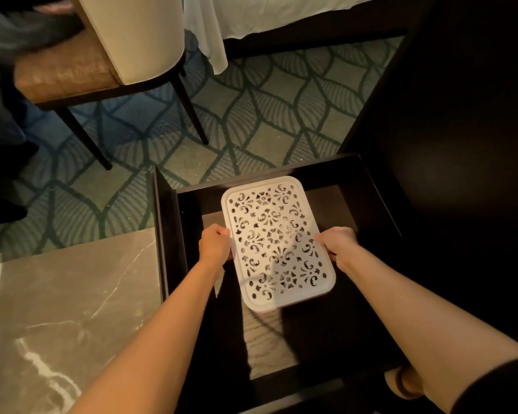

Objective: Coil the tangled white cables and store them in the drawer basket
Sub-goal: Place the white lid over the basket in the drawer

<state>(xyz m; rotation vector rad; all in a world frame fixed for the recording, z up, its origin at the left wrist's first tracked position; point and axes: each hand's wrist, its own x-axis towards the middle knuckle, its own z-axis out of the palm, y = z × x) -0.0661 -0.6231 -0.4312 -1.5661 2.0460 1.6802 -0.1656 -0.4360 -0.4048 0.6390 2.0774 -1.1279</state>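
Clamped with curled fingers on opposite long edges of white cut-out basket (277,243): left hand (214,242), right hand (338,242). Beyond: patterned carpet (251,115). At left: grey marble top (72,294). Under basket, walls around it: open dark drawer (165,228). Rear left: chair (72,73).

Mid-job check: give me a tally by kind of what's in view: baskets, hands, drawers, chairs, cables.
Basket, white, patterned: 1
Hands gripping its edges: 2, left hand and right hand
Drawer, dark, open: 1
Chair: 1
Cables: 0 in view
Total: 5
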